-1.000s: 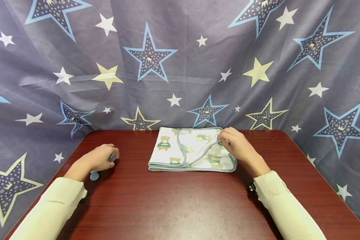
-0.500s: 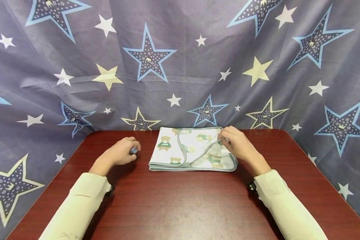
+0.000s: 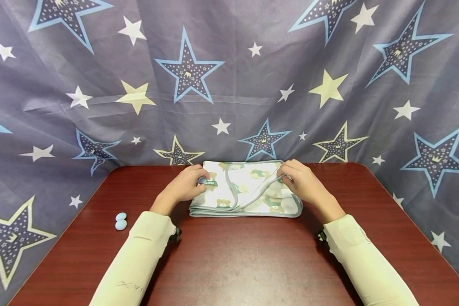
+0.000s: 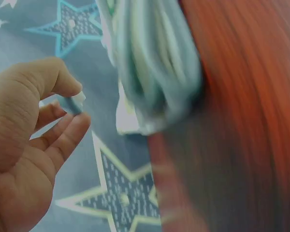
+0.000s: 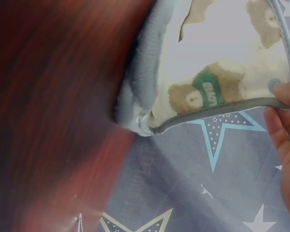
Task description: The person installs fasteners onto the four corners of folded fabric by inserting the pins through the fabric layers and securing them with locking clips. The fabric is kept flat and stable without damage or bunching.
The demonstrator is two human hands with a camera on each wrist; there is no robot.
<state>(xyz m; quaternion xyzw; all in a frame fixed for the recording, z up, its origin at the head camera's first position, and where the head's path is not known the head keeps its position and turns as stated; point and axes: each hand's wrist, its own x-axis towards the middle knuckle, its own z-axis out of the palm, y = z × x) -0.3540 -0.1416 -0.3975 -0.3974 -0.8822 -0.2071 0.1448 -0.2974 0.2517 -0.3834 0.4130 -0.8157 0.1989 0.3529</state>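
Note:
A folded white blanket (image 3: 248, 197) with teddy-bear print and grey-blue trim lies at the far middle of the table. My left hand (image 3: 185, 183) is over its left side, pinching a small light-blue piece (image 4: 72, 103) between thumb and fingertips; a whitish part shows on it in the left wrist view. At the blanket's right, my right hand (image 3: 300, 182) pinches the trimmed edge of a top layer and holds it slightly raised. In the right wrist view a blue round spot (image 5: 274, 86) shows beside the right thumb, against the cloth (image 5: 222, 53).
Two small light-blue oval pieces (image 3: 120, 224) lie close together on the dark red table (image 3: 229, 263), left of the left forearm. A grey-purple curtain (image 3: 229, 106) with stars hangs right behind the table's far edge.
My left hand has moved right from the light-blue pieces at the table's left to the blanket, carrying one piece. The right hand stays on the blanket's edge.

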